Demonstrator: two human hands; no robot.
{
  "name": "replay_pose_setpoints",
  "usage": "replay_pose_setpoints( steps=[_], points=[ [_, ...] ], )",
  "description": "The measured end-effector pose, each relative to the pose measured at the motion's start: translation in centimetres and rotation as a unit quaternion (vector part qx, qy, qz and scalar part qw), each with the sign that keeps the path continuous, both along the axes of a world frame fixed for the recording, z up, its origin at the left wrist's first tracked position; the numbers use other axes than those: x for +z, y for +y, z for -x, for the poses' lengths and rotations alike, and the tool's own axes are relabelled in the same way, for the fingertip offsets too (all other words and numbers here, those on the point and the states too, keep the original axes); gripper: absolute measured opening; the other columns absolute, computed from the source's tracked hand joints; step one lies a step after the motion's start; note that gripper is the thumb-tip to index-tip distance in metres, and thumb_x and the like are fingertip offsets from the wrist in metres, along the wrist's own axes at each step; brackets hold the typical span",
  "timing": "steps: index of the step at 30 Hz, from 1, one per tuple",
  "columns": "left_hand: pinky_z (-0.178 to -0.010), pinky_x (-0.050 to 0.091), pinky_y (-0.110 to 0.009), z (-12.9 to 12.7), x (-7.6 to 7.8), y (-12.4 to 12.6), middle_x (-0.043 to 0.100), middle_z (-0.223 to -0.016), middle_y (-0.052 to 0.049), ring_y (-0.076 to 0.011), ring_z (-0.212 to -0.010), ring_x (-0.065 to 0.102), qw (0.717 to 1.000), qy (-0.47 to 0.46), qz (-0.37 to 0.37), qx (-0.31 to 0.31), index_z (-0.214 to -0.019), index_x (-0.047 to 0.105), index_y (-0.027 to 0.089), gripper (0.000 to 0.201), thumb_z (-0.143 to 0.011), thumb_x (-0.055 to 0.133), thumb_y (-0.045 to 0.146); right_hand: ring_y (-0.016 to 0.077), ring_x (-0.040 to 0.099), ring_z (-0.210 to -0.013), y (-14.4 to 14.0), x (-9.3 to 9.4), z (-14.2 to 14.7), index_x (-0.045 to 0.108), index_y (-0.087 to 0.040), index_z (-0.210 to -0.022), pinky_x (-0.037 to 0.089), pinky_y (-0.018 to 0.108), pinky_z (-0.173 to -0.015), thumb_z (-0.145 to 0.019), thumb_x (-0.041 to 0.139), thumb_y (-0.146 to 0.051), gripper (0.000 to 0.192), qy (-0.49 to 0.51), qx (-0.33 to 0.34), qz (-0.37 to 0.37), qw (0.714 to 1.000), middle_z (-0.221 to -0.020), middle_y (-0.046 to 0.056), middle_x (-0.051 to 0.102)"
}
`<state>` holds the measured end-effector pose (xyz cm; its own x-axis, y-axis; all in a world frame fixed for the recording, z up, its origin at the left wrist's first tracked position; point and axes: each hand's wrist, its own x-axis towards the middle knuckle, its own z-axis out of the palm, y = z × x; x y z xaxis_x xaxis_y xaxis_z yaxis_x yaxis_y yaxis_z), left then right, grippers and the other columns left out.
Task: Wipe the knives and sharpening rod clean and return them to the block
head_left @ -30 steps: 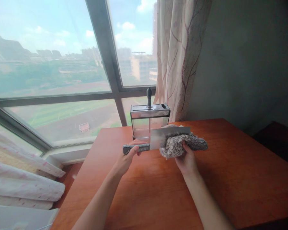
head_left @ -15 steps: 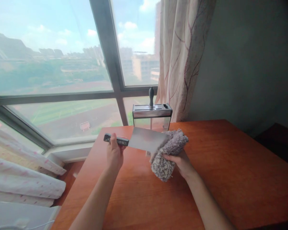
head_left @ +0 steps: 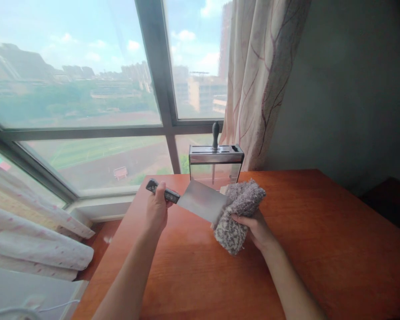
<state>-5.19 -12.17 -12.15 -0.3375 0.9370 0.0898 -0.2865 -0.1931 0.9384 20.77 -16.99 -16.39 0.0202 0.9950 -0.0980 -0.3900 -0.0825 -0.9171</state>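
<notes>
My left hand (head_left: 158, 209) is closed around the dark patterned handle of a cleaver (head_left: 202, 200), held above the table with its broad blade pointing right. A fluffy grey cloth (head_left: 243, 202) is folded over the far end of the blade and hides it. Gripping that cloth from the right is my right hand (head_left: 258, 226), thumb on top and the other fingers mostly hidden beneath. Just beyond the blade stands a knife block (head_left: 216, 155) with a metal-edged top and clear sides; a knife with a dark handle (head_left: 215, 134) sits upright in it.
The reddish-brown wooden table (head_left: 193, 284) spreads under both hands. Behind it are a large window (head_left: 86, 89) with a grey frame and a patterned curtain (head_left: 256, 80). White curtains (head_left: 36, 240) hang low at the left. A dark wall (head_left: 346, 98) rises at the right.
The cleaver has tilted, its handle end now higher and its blade sloping down to the right. The cloth covers more of the blade's end. The whole view has shifted slightly.
</notes>
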Motion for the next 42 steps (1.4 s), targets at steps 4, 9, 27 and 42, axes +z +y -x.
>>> replay_pose_setpoints(
  steps=[4,9,27,42],
  points=[
    [-0.040,0.026,-0.019,-0.4,-0.2,-0.3,0.053,-0.054,0.001,-0.0069,-0.044,0.038,1.000,0.012,0.007,0.000,-0.061,0.058,0.014,0.040,-0.078,0.061,0.051,0.0294,0.067,-0.089,-0.1,-0.3,0.4,0.071,-0.018,-0.093,0.051,0.042,-0.084,-0.050,0.086,-0.024,0.046,0.004,-0.005,-0.001,1.000,-0.092,0.005,0.075],
    [-0.042,0.029,-0.020,-0.9,-0.3,-0.5,0.052,-0.051,0.001,-0.0077,-0.044,0.040,1.000,0.008,0.009,-0.029,-0.070,0.064,0.012,0.051,-0.076,0.058,0.063,0.0265,0.069,-0.083,-0.2,-0.6,1.0,0.071,-0.019,-0.090,0.053,0.038,-0.077,-0.056,0.085,-0.024,0.037,0.038,-0.036,-0.012,0.999,-0.089,0.004,0.076],
    [-0.065,0.050,-0.028,-3.7,-0.6,-2.1,0.067,-0.079,-0.005,-0.0175,-0.071,0.061,0.989,0.060,-0.028,-0.133,-0.095,0.067,0.015,0.029,-0.076,0.069,0.037,0.0272,0.066,-0.095,-1.1,-0.1,2.5,0.071,-0.019,-0.100,0.050,0.039,-0.087,-0.056,0.086,-0.025,0.047,-0.064,0.123,-0.020,0.990,-0.100,0.006,0.074],
    [-0.057,0.039,-0.025,-3.3,0.8,-2.6,0.059,-0.067,-0.002,-0.0171,-0.066,0.053,0.977,0.092,-0.017,-0.193,-0.074,0.067,0.016,0.015,-0.072,0.073,0.030,0.0250,0.066,-0.087,-1.1,1.0,0.7,0.073,-0.017,-0.094,0.049,0.035,-0.082,-0.053,0.085,-0.023,0.044,-0.097,0.286,-0.009,0.953,-0.092,0.003,0.074]
  ],
)
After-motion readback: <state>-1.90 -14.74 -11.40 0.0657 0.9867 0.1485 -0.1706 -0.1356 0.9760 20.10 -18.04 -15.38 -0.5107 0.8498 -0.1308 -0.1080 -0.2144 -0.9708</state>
